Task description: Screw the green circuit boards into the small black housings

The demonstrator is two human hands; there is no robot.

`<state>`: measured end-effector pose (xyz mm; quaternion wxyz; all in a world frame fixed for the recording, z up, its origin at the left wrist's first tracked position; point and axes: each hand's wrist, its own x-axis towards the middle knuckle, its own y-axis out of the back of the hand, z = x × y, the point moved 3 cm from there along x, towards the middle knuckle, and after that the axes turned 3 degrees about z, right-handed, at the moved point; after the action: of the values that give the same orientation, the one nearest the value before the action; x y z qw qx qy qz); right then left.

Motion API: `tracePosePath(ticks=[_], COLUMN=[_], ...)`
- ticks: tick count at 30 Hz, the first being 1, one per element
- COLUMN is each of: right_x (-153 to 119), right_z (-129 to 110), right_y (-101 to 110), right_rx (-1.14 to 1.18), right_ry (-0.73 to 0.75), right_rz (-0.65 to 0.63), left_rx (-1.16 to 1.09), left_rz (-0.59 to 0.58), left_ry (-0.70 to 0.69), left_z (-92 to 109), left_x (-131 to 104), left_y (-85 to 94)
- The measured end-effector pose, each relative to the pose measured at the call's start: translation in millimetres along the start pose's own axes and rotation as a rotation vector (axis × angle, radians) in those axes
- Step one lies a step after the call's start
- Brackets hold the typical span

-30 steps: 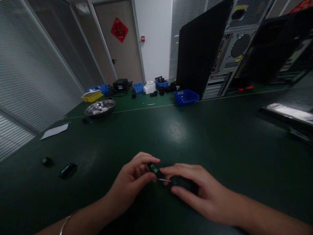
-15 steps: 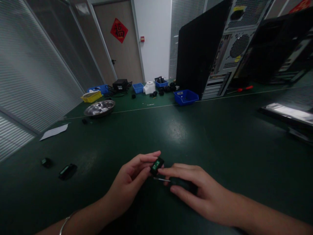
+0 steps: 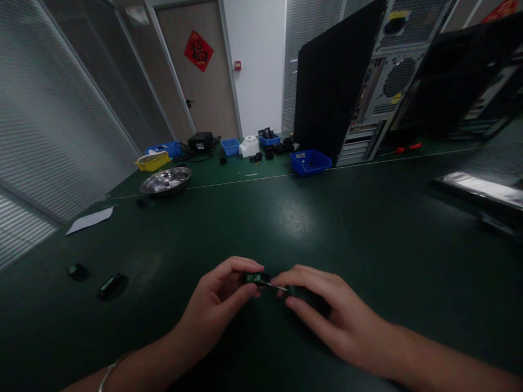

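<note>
Between the thumb and fingers of my left hand (image 3: 223, 294) is a small black part with a green circuit board (image 3: 253, 278). My right hand (image 3: 333, 310) is closed around the dark handle of a screwdriver (image 3: 278, 286), whose thin metal shaft points left. The screwdriver's tip is at the right end of the small part; whether it touches is too small to tell. On the table to the left lie a black part with a green strip (image 3: 111, 286) and a smaller black piece (image 3: 77, 271).
A metal bowl (image 3: 166, 181), a yellow tray (image 3: 152, 161) and a white paper (image 3: 90, 220) are at the back left. Farther back stand a blue bin (image 3: 310, 163), a white device (image 3: 249, 146) and a black computer case (image 3: 335, 87). A flat shiny panel (image 3: 482, 188) lies at the right.
The small part in my left hand has turned from slanted to nearly level. The screwdriver's tip has moved up and right, to the part's right end.
</note>
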<state>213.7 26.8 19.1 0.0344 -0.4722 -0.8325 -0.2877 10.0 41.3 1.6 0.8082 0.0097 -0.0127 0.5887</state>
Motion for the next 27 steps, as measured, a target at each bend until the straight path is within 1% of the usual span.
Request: tracePosePath(ticks=[3, 5, 10, 17, 22, 27], right_x=[0.3, 0.7, 2.6, 1.3, 1.4, 1.2], right_z=[2.8, 4.2, 5.3, 3.3, 3.9, 4.2], right_y=[0.4, 0.4, -0.5, -0.8, 0.1, 0.2], right_rx=[-0.027, -0.043, -0.049, -0.056, -0.039, -0.043], right_ry=[-0.008, -0.015, -0.037, -0.046, -0.038, -0.028], right_rz=[0.042, 0.049, 0.029, -0.007, 0.002, 0.0], left_rx=[0.004, 0.013, 0.01, 0.122, 0.081, -0.011], left_rz=[-0.004, 0.006, 0.023, 0.05, 0.062, 0.052], left_ry=[-0.001, -0.017, -0.027, -0.004, 0.045, 0.112], left_z=[2.2, 4.0, 5.1, 4.4, 2.7, -1.2], left_x=[-0.9, -0.4, 2.8, 1.3, 0.8, 2.3], left_y=[-0.6, -1.2, -1.5, -0.5, -0.2, -0.2])
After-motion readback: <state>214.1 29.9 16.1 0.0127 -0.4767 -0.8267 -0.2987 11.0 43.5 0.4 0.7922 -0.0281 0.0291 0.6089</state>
